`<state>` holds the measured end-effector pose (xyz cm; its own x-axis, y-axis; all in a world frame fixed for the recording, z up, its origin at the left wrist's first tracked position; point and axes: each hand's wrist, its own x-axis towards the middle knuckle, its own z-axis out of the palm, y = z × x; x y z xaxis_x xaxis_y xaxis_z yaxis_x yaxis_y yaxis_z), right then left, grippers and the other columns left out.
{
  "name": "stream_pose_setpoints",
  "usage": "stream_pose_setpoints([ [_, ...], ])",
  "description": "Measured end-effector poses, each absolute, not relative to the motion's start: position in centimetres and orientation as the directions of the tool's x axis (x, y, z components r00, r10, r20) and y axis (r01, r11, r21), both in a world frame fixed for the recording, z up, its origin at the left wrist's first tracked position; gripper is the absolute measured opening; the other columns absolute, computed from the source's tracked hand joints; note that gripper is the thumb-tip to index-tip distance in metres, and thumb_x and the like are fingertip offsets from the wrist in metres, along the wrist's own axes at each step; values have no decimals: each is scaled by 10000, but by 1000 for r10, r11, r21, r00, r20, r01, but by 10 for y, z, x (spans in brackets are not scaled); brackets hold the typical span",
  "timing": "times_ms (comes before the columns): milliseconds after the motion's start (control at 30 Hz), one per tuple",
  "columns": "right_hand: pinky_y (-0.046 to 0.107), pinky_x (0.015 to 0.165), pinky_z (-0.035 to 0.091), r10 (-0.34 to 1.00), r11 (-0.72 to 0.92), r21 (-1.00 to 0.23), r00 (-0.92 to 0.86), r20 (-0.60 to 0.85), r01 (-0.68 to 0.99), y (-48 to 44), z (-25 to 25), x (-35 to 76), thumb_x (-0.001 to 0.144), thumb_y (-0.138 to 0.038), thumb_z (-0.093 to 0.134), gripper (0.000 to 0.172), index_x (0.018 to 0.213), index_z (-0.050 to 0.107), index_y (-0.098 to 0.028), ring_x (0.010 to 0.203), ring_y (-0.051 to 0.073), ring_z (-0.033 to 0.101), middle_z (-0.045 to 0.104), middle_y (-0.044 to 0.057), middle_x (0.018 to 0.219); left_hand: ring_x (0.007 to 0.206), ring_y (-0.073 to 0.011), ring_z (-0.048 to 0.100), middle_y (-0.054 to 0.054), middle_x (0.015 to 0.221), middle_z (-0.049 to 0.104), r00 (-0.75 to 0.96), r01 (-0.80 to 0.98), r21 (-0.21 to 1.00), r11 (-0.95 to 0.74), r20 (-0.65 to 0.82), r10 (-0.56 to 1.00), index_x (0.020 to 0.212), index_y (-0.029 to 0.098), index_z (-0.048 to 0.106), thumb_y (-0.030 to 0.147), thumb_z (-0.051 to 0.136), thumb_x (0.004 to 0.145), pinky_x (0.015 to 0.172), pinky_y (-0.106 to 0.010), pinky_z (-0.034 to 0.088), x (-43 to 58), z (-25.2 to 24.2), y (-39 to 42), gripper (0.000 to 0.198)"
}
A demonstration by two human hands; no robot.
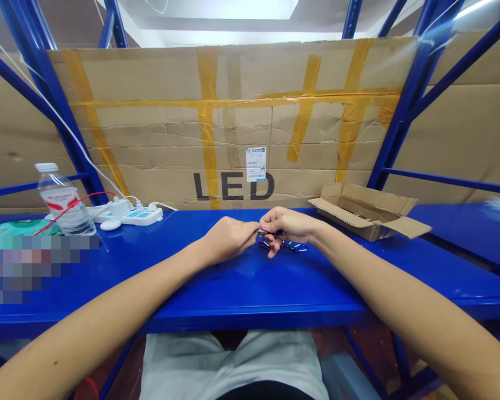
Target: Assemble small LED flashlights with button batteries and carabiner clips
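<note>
My left hand [234, 238] is closed, its fingertips pinched together and meeting those of the other hand above the blue tabletop. Between thumb and forefinger, my right hand [280, 223] pinches a small silver and dark metal piece [261, 231]; its other fingers curl loosely below. Most of that piece is covered by the fingers, so its kind is unclear. The left fingertips touch its near end. Just beneath and behind the right hand, several small coloured carabiners [300, 249] lie on the table, partly hidden by the fingers.
An open cardboard box [369, 214] stands to the right. On the left are a white power strip [141, 215] with plugs and cables, a water bottle [64, 203] and a green packet [25, 226]. A large cardboard sheet [158, 144] and blue rack posts back the blue table [241, 294].
</note>
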<state>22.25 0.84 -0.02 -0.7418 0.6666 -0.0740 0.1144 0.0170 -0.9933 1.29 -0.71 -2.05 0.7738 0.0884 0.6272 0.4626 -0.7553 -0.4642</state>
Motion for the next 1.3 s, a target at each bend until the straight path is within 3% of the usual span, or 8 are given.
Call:
stream_pose_setpoints([
  [267, 388, 581, 627, 604, -35, -993, -789, -113, 116, 11, -2, 223, 811, -193, 632, 129, 718, 584, -116, 416, 88, 498, 525, -29, 534, 535, -134, 636, -12, 612, 658, 786, 462, -467, -754, 610, 104, 877, 156, 569, 215, 368, 979, 482, -245, 379, 13, -20, -7, 233],
  [600, 367, 597, 612, 602, 82, -980, -793, -97, 182, 21, -4, 228, 821, -243, 628, 158, 723, 588, -126, 489, 125, 577, 561, -3, 591, 550, -144, 639, -15, 640, 668, 802, 486, -426, -763, 564, 196, 890, 167, 546, 256, 397, 970, 476, -247, 353, 14, -17, -8, 191],
  [967, 290, 534, 554, 611, 115, -973, -786, -89, 200, 20, -3, 228, 846, -275, 606, 184, 728, 593, -135, 493, 112, 542, 523, -16, 592, 558, -147, 631, -13, 658, 677, 786, 525, -363, -770, 555, 273, 903, 166, 564, 270, 423, 954, 491, -261, 334, 11, -17, -4, 182],
  [1067, 315, 589, 568, 601, 95, -980, -795, -85, 177, 20, -3, 229, 849, -258, 610, 172, 730, 579, -137, 518, 122, 571, 553, -5, 618, 562, -136, 611, -3, 665, 670, 754, 534, -243, -810, 569, 328, 908, 169, 570, 249, 461, 926, 511, -250, 343, 11, -16, -5, 136],
  [1300, 344, 746, 555, 588, -6, -999, -808, -32, 35, 18, -4, 226, 875, -213, 597, 87, 852, 581, -131, 714, 181, 691, 631, 36, 744, 542, -85, 522, 34, 618, 601, 513, 505, 325, -799, 632, 581, 867, 171, 580, 230, 556, 862, 544, -212, 386, 7, -10, 0, 64],
])
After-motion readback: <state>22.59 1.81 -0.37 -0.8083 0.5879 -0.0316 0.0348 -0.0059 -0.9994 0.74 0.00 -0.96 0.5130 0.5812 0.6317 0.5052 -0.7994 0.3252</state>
